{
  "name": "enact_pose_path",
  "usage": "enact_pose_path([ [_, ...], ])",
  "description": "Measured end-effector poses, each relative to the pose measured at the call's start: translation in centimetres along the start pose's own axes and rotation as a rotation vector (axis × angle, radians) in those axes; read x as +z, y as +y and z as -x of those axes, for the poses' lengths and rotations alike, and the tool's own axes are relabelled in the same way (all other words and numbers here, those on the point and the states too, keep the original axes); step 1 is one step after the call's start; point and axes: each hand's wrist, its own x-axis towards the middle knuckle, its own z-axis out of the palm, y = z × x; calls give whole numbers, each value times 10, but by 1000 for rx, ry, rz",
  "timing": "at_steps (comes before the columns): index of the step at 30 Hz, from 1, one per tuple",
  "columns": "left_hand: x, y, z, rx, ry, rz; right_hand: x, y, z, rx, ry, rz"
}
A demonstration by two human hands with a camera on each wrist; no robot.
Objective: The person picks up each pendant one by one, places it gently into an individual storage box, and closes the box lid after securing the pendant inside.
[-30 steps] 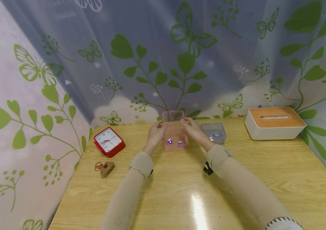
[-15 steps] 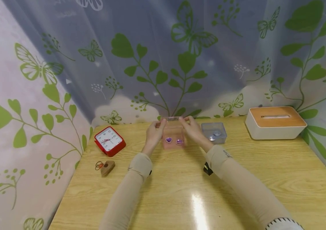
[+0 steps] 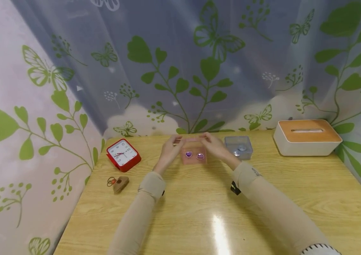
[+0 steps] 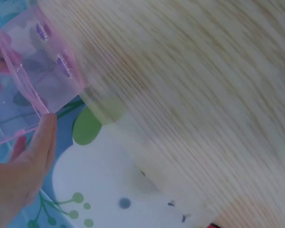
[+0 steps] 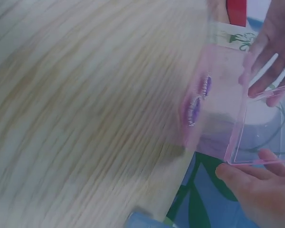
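Note:
A clear pink plastic box with a hinged lid stands on the table near its back edge. Two purple gem-like pieces with sparkly rims lie at its bottom. The lid is raised, seen nearly edge-on from the head. My left hand holds its left side between thumb and fingers; in the left wrist view a fingertip meets the box's corner. Opposite, my right hand holds the right side the same way, with a fingertip at the lid's corner in the right wrist view.
Close to my right hand sits a clear grey box with small round things inside. A tissue box stands farther right. On the left are a red clock and a brown piece with a ring. A patterned curtain hangs behind.
The pink lid has swung down: its face showed a second ago, and its top edge is now lower and nearly edge-on. Both hands kept hold of it, moving only slightly.

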Motion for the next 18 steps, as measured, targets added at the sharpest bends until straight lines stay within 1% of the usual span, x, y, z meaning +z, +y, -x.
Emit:
enact_pose_path([
  [2, -2, -1, 2, 39, -32, -71, 1, 2, 1, -49, -39, 55],
  [3, -2, -1, 3, 51, -46, -92, 1, 2, 2, -75, -56, 76],
  [6, -3, -2, 5, 63, -75, -120, 1, 5, 7, -107, -90, 99],
  [10, -3, -5, 8, 31, -97, -124, 2, 9, 12, -96, -113, 108],
  [12, -3, -6, 8, 26, -106, -128, 2, 10, 14, -86, -119, 106],
  [14, -2, -9, 8, 42, -113, -141, 3, 11, 15, -84, -122, 101],
  [18, -2, -13, 7, 103, -130, -169, 8, 15, 16, -115, -107, 146],
])
